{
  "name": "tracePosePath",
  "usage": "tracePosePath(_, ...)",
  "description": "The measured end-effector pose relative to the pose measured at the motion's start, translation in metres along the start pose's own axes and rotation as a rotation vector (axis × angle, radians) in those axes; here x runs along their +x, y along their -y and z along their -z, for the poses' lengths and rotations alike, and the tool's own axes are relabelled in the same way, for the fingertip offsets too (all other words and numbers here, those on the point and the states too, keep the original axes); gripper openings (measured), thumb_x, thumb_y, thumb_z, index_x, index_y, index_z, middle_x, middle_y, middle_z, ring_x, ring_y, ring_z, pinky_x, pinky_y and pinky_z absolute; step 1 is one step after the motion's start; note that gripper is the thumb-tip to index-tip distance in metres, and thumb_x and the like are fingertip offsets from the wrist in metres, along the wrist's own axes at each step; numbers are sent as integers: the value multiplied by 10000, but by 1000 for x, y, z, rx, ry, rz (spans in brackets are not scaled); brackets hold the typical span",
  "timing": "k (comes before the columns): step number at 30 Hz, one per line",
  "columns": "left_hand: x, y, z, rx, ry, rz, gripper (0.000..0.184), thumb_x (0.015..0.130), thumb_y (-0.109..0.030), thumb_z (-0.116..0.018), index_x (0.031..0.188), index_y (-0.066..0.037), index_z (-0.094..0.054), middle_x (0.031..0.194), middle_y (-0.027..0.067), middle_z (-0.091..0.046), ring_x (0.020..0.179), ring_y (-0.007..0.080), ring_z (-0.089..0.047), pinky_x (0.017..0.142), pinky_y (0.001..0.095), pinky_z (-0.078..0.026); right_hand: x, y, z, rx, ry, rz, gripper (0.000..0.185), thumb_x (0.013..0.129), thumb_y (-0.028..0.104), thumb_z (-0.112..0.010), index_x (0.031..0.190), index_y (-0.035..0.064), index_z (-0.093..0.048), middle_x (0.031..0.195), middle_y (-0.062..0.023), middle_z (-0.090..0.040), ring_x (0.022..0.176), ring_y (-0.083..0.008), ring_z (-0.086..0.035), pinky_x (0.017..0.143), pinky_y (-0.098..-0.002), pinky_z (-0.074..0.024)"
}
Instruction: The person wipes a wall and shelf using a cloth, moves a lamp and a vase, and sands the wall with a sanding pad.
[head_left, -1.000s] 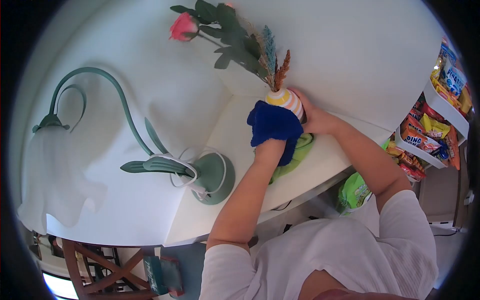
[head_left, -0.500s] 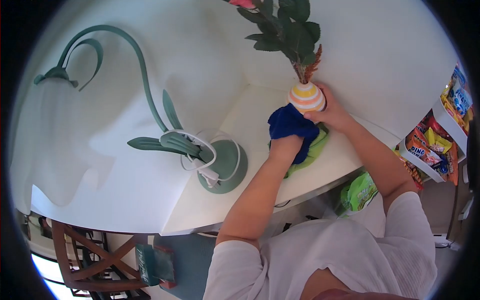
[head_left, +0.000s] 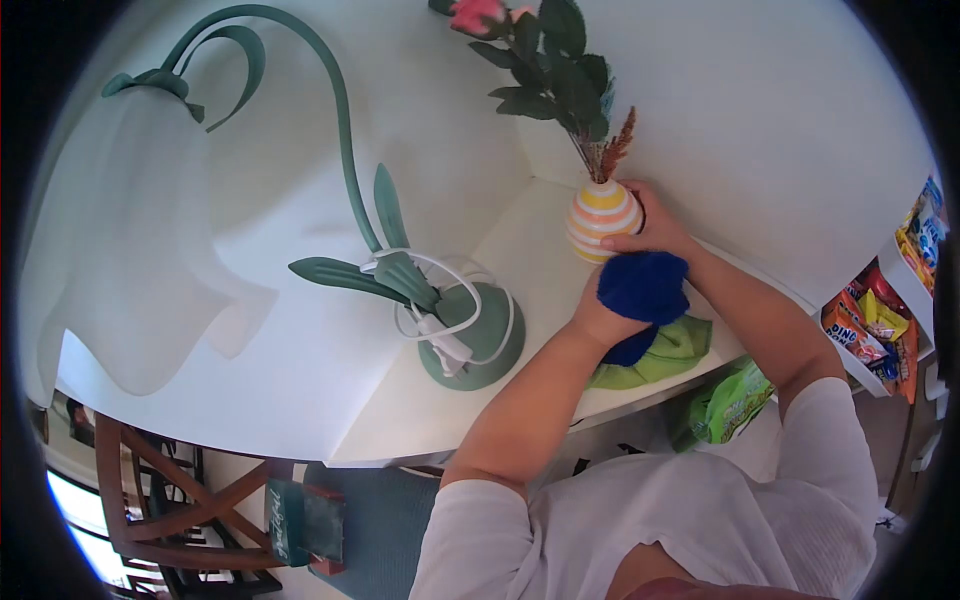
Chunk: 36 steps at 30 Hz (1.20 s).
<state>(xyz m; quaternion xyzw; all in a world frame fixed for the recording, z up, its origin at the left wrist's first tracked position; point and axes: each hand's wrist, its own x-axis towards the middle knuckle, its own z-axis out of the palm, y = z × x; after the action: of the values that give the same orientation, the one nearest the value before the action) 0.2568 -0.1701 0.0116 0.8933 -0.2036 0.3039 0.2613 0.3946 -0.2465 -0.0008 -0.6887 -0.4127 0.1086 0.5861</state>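
A round vase (head_left: 600, 228) with yellow, orange and white stripes stands near the back corner of the white surface, holding a stem with dark green leaves (head_left: 565, 85) and a pink flower (head_left: 478, 15). My right hand (head_left: 655, 228) grips the vase from its right side, thumb across the front. Just in front of the vase, my left hand (head_left: 603, 308) is closed on a dark blue cloth (head_left: 645, 285) bunched over its fingers, which are mostly hidden. A light green cloth (head_left: 665, 355) lies beneath it near the front edge.
On the left stands a green lamp (head_left: 475, 350) with a frosted flower-shaped shade (head_left: 140, 230) and a white cord coiled round its stem. Racks of snack packets (head_left: 870, 325) are at the right. A green bag (head_left: 730, 405) sits below the edge, and a wooden chair (head_left: 190, 480) lower left.
My left hand has drawn the blue cloth away from the vase, toward me and right. More of the vase's striped front shows. The camera view has shifted slightly.
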Motion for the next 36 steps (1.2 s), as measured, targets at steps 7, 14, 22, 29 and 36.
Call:
tracePosePath(7, 3, -5, 4, -29, 139, -44, 346, 712, -272, -604, 1028, -132, -584, 995, 98, -585, 939, 296, -545, 852, 397, -410, 25, -1, -26, 112, 186, 63, 865, 612, 272, -811, 1256, -6, -306, 1169, -132, -476, 1121, -206, -451, 972, -339, -347)
tracePosePath(14, 7, -7, 8, -73, -55, -133, 233, 687, -223, -621, 900, -131, -602, 769, 88, -607, 718, 291, -590, 651, 387, -468, 39, 14, -67, 274, 273, 32, 824, 644, 143, -785, 1269, 22, -262, 1196, -92, -429, 1146, -174, -402, 997, -325, -302)
tracePosePath(22, 0, -4, 14, -64, 49, -73, 354, 699, -272, -632, 1030, -151, -594, 943, 55, -613, 886, 254, -572, 793, 388, -439, 43, 11, -79, 110, 232, 96, 959, 617, 283, -805, 1304, -1, -199, 1233, -168, -414, 1175, -234, -400, 1007, -336, -295)
tracePosePath(29, 2, -4, 12, -213, -108, -100, 277, 704, -225, -654, 955, -116, -613, 869, 78, -628, 821, 272, -587, 736, 365, -456, 47, 21, -54, 1, 526, 137, 1009, 627, 287, -779, 1365, 35, -138, 1303, -176, -360, 1206, -241, -376, 1005, -317, -292)
tracePosePath(36, 2, -1, 9, 280, -4, -123, 322, 740, -254, -612, 1015, -88, -584, 1008, 106, -585, 952, 282, -544, 837, 384, -423, 36, 13, -67, -37, 365, 121, 987, 628, 240, -798, 1353, 51, -156, 1292, -140, -347, 1205, -238, -358, 973, -340, -346)
